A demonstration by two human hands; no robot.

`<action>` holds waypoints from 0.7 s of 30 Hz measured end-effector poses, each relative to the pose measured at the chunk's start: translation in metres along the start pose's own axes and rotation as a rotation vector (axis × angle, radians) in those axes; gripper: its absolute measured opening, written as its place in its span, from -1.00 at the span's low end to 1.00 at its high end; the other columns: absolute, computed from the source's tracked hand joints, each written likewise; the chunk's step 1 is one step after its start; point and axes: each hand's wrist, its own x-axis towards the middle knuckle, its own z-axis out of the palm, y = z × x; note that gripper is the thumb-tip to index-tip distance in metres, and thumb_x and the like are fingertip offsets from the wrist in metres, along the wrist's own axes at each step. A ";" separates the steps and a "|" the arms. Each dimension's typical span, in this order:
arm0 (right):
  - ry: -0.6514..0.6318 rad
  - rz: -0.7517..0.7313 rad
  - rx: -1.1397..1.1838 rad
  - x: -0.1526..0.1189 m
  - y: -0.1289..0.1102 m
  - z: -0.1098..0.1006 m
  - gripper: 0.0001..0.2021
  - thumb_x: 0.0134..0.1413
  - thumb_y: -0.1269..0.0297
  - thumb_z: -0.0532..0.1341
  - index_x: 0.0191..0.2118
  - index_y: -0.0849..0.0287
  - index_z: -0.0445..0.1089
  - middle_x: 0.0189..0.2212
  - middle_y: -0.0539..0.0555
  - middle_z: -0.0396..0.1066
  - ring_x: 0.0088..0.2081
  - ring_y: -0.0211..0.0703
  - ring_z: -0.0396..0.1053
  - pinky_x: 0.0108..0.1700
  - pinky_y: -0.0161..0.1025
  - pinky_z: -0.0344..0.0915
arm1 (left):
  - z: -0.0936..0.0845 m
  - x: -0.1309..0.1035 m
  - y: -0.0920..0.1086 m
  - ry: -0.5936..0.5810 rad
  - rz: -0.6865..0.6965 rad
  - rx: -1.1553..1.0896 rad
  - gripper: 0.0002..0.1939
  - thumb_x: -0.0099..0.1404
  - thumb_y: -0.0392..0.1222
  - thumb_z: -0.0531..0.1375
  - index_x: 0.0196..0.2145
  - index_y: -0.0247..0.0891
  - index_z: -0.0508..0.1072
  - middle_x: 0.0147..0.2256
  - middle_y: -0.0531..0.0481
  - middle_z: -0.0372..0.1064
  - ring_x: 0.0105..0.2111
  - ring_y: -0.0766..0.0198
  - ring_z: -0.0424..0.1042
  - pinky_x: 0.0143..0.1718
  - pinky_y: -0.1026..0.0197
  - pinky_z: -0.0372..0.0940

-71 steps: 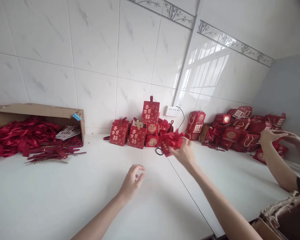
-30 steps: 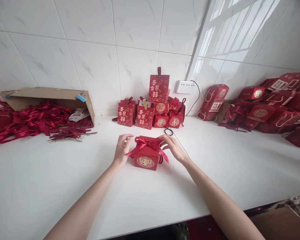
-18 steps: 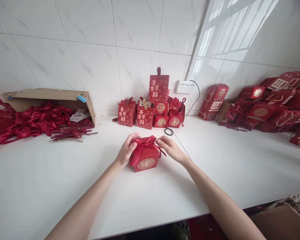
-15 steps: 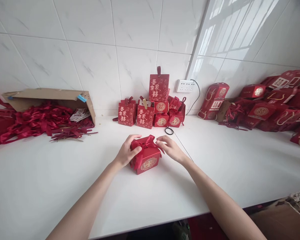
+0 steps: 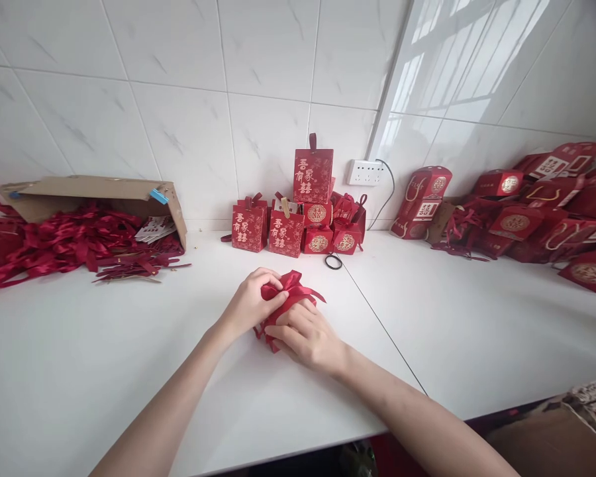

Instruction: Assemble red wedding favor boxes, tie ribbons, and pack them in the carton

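Note:
A small red gift box [image 5: 273,346] stands on the white table in front of me, tied on top with a red satin ribbon bow [image 5: 292,283]. My left hand [image 5: 255,298] is at the box's upper left, thumb and fingers closed on the bow's left loop. Across the front of the box lies my right hand [image 5: 310,338], its fingers bent and closed at the hanging ribbon end at the front left. That hand covers most of the front and its gold print. One ribbon tail sticks out to the right of the bow.
Several finished red boxes [image 5: 318,240] stand by the tiled wall. A cardboard box [image 5: 94,187] full of red ribbons lies on its side at the left. More red boxes [image 5: 516,222] are piled at the right. A black ring [image 5: 333,262] and a power strip [image 5: 365,173] are behind.
My right hand has moved from the bow's right side down and left across the box front, to the hanging ribbon end. My left hand stays at the bow, its grip now closer.

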 end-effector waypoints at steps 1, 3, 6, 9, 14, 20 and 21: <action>-0.002 0.004 0.008 -0.001 0.000 0.001 -0.85 0.19 0.51 0.10 -0.24 0.21 0.39 -0.45 0.02 0.35 -0.39 -0.26 0.21 -0.34 -0.25 0.09 | 0.001 0.000 0.001 -0.001 -0.024 -0.004 -0.82 0.10 -0.06 0.17 -0.49 -0.22 0.40 -0.19 -0.08 0.37 -0.12 0.11 0.37 0.03 0.05 0.22; -0.004 0.008 0.022 -0.003 0.000 0.000 -0.84 0.19 0.51 0.10 -0.22 0.20 0.39 -0.44 0.01 0.35 -0.39 -0.27 0.22 -0.34 -0.25 0.10 | 0.002 0.000 0.002 -0.012 -0.066 -0.029 -0.81 0.10 -0.05 0.16 -0.52 -0.22 0.42 -0.18 -0.08 0.37 -0.12 0.11 0.38 0.04 0.05 0.22; -0.020 0.008 0.035 -0.003 0.000 -0.001 -0.84 0.19 0.51 0.10 -0.19 0.19 0.39 -0.43 0.00 0.36 -0.37 -0.27 0.23 -0.33 -0.25 0.11 | 0.003 0.000 0.004 -0.026 -0.086 -0.066 -0.81 0.08 -0.06 0.17 -0.52 -0.22 0.46 -0.15 -0.09 0.37 -0.10 0.11 0.38 0.05 0.05 0.21; 0.011 0.016 0.056 -0.001 -0.002 -0.002 -0.86 0.20 0.49 0.11 -0.19 0.19 0.38 -0.43 0.00 0.37 -0.37 -0.28 0.25 -0.32 -0.25 0.12 | 0.004 0.001 0.005 -0.023 -0.101 -0.081 -0.81 0.07 -0.06 0.17 -0.52 -0.21 0.49 -0.15 -0.08 0.37 -0.09 0.10 0.38 0.05 0.05 0.22; 0.128 0.022 0.112 0.005 -0.011 -0.002 -0.88 0.15 0.52 0.14 -0.22 0.22 0.36 -0.44 0.01 0.40 -0.42 -0.28 0.26 -0.34 -0.26 0.15 | 0.004 0.002 0.004 -0.023 -0.131 -0.101 -0.80 0.04 -0.04 0.20 -0.52 -0.21 0.52 -0.17 -0.09 0.40 -0.12 0.07 0.40 0.03 0.03 0.24; 0.184 0.410 0.386 0.003 0.026 -0.025 -0.78 0.22 0.15 0.03 -0.27 0.18 0.31 -0.39 0.08 0.40 -0.35 -0.19 0.32 -0.28 -0.22 0.25 | 0.005 0.002 0.001 -0.036 -0.161 -0.196 -0.79 0.03 -0.01 0.23 -0.50 -0.20 0.52 -0.16 -0.10 0.40 -0.09 0.06 0.39 0.05 0.03 0.23; 0.152 0.619 0.391 0.001 0.038 -0.030 -0.75 0.22 0.13 0.01 -0.30 0.18 0.30 -0.37 0.09 0.40 -0.34 -0.19 0.32 -0.28 -0.22 0.25 | 0.005 0.001 0.001 -0.041 -0.170 -0.210 -0.79 0.03 -0.01 0.23 -0.50 -0.20 0.53 -0.15 -0.10 0.39 -0.08 0.06 0.38 0.05 0.03 0.23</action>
